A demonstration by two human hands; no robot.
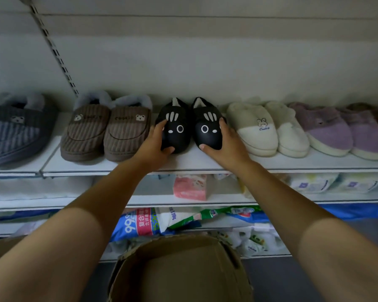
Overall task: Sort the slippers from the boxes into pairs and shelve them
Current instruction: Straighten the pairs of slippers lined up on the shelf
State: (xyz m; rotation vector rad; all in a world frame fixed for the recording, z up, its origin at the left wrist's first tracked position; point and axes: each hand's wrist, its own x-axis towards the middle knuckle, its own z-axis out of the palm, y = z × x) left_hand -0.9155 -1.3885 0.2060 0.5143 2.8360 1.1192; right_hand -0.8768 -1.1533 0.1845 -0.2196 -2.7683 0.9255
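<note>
Top shelf, seen from above. 2 black slippers stand on it side by side, toes toward the viewer, between the brown pair and the cream pair. The left hand grips the left slipper; the right hand grips the right slipper, thumbs on the toes. Purple pair far right; box below.

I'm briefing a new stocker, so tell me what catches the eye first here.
A pair of black slippers stands in the middle of the shelf, the left grip and right grip each curled round one. Brown slippers sit to its left, cream slippers to its right, and a cardboard box lies below.
</note>
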